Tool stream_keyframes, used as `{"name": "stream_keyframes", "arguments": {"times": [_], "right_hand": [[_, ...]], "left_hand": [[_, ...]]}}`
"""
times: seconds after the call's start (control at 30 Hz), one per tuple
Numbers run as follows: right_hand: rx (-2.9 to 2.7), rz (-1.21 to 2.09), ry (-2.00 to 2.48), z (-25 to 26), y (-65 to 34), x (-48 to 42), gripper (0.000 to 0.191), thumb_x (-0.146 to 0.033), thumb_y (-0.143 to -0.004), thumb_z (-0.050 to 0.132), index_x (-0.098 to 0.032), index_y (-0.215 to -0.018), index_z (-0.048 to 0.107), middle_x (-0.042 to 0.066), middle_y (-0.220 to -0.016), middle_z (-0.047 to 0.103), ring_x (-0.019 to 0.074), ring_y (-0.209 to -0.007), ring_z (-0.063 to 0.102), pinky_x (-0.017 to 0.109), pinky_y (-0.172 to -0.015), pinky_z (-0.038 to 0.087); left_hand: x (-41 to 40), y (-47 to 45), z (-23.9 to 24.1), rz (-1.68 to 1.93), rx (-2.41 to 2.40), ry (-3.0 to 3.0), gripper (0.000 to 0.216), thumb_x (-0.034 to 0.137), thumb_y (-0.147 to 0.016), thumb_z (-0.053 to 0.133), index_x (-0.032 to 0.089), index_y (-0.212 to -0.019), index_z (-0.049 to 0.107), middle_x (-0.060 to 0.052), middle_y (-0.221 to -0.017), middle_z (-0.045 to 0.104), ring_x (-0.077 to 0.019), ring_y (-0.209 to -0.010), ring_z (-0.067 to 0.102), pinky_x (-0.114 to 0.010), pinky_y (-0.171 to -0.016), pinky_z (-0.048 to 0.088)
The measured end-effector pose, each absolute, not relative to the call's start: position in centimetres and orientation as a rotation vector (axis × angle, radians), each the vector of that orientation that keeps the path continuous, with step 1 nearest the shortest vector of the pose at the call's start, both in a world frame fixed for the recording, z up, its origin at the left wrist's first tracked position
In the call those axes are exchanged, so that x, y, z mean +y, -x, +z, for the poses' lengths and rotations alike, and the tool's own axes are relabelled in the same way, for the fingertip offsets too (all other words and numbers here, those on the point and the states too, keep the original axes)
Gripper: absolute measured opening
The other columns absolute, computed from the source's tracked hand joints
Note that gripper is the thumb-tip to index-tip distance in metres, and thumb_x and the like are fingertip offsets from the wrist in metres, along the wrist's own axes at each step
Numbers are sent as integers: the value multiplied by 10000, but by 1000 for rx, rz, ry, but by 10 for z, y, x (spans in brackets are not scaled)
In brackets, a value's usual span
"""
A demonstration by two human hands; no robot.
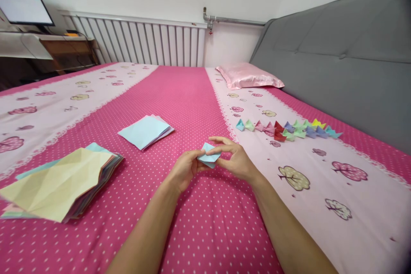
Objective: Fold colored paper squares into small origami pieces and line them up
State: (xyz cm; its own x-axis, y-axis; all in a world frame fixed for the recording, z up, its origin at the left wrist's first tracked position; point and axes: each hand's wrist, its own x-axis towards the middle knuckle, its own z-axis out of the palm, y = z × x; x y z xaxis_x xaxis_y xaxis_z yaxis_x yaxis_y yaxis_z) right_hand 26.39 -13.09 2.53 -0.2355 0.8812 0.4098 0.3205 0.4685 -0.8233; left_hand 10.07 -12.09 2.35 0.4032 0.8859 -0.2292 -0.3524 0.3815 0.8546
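Observation:
A small light-blue folded paper [209, 158] is held up between my two hands above the pink dotted bedspread. My left hand [186, 169] pinches its left edge, with the thumb on the near face. My right hand [236, 158] grips the right side between thumb and fingers, one finger lying across the front. Folded layers and a crease show on the paper; its back is hidden. Beyond it to the left lies a neat stack of square paper [144, 132], light blue on top. Several small folded paper boats [278, 130] in many colours stand in rows to the right.
A thick pile of larger creased paper [58, 180], pale yellow on top, lies at the left. A pink pillow [248, 76] rests at the far right, by the grey headboard [337, 51]. A white radiator [138, 40] and a desk with a monitor [25, 4] stand behind.

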Motion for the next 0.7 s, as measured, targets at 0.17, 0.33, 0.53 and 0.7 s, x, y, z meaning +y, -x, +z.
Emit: {"name": "stream_keyframes", "arguments": {"times": [0.17, 0.33, 0.53, 0.7], "right_hand": [[-1706, 802, 1006, 25, -265, -130, 171, -207, -723, 647, -291, -853, 718, 41, -1185, 557, 189, -1088, 515, 370, -918, 418], [-1718, 797, 945, 26, -265, -131, 165, -213, -723, 655, -303, -847, 718, 30, -1191, 555, 189, -1053, 524, 356, -860, 453], [-1784, 625, 1071, 16, -267, -127, 222, -157, -732, 616, -304, -866, 716, 28, -1156, 579, 177, -996, 555, 344, -870, 437], [-1944, 538, 1361, -12, -267, -115, 183, -190, -723, 633, -288, -848, 724, 51, -1088, 605, 203, -984, 559, 351, -854, 421]], "left_hand": [[-121, -99, 22, 868, 739, -826, 217, 145, -737, 459, 74, -800, 654, -111, -794, 691, -175, -718, 631, -301, -726, 500], [-122, -100, 25, 846, 724, -886, 253, 153, -738, 451, 86, -885, 646, -99, -833, 681, -155, -723, 623, -276, -729, 496], [-121, -101, 21, 837, 759, -938, 245, 131, -742, 519, 133, -974, 601, -76, -917, 642, -134, -747, 608, -262, -721, 496], [-109, -98, -3, 886, 1077, -1099, 336, 107, -651, 637, 125, -979, 566, -63, -779, 639, -139, -683, 605, -272, -687, 469]]}}
